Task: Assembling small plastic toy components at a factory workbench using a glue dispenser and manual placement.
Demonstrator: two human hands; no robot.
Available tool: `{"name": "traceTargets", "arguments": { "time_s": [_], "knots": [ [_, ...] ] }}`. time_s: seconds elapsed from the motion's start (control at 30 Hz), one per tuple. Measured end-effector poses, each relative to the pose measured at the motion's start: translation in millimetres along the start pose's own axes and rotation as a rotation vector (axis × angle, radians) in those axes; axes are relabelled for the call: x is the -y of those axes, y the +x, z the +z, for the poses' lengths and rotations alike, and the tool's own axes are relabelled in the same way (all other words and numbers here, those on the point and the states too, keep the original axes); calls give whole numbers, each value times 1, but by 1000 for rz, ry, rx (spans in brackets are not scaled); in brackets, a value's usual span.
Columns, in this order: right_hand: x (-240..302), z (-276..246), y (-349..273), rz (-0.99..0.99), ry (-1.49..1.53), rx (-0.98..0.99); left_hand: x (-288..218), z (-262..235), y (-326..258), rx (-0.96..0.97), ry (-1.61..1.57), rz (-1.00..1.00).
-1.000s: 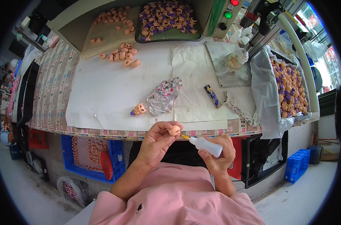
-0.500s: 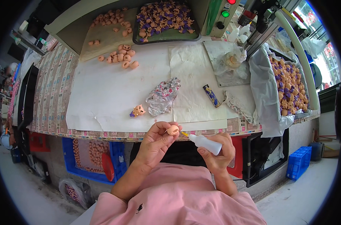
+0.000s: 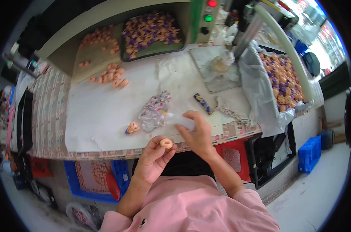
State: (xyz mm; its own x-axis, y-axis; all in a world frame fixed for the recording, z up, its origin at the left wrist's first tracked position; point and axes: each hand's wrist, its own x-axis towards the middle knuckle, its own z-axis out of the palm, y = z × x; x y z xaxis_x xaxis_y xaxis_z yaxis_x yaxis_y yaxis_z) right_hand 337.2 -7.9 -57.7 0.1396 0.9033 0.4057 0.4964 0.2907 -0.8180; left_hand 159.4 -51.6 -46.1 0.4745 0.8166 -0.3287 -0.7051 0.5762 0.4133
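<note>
My left hand (image 3: 154, 160) pinches a small hollow peach-coloured doll head (image 3: 166, 144), its round opening facing up, just off the table's near edge. In my right hand (image 3: 198, 133) is a white squeeze bottle (image 3: 181, 121) with a yellow tip, held over the table with its tip by a crumpled flowered cloth (image 3: 155, 111). Left of the cloth lies an assembled figure (image 3: 132, 128) in peach and purple. A dark blue and yellow tube (image 3: 203, 103) rests beyond my right hand. Loose peach heads (image 3: 114, 75) are grouped farther back on the white sheet.
At the back stands a black tray (image 3: 123, 50) of peach and purple parts. A plastic-lined bin (image 3: 256, 92) full of similar parts is at the right, near a metal plate (image 3: 206, 58) carrying a plastic-wrapped lump. Below the table sits a blue crate (image 3: 123, 170).
My right hand has carried the bottle forward and left, away from the doll head and over the table. My left hand has turned the head so its opening faces up.
</note>
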Motion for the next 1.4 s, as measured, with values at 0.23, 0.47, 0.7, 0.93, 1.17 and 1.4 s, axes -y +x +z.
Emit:
{"name": "traceTargets", "arguments": {
  "time_s": [0.23,0.47,0.7,0.93,1.17,1.4],
  "knots": [
    [-18,-51,44,-125,-83,61,21,23,16,-78,-41,57],
    [-42,-217,97,-193,-542,-366,20,39,24,-75,-82,46],
    [-67,-266,147,-141,-709,-362,16,49,21,-8,-51,-18],
    [-13,-126,151,-279,-403,173,-7,36,4,49,-66,-28],
    [-24,33,257,-383,-348,59,-33,35,-17,64,-72,-9],
    [-32,114,338,-40,-690,124,-60,36,-27,53,-157,-51]
  ]
}}
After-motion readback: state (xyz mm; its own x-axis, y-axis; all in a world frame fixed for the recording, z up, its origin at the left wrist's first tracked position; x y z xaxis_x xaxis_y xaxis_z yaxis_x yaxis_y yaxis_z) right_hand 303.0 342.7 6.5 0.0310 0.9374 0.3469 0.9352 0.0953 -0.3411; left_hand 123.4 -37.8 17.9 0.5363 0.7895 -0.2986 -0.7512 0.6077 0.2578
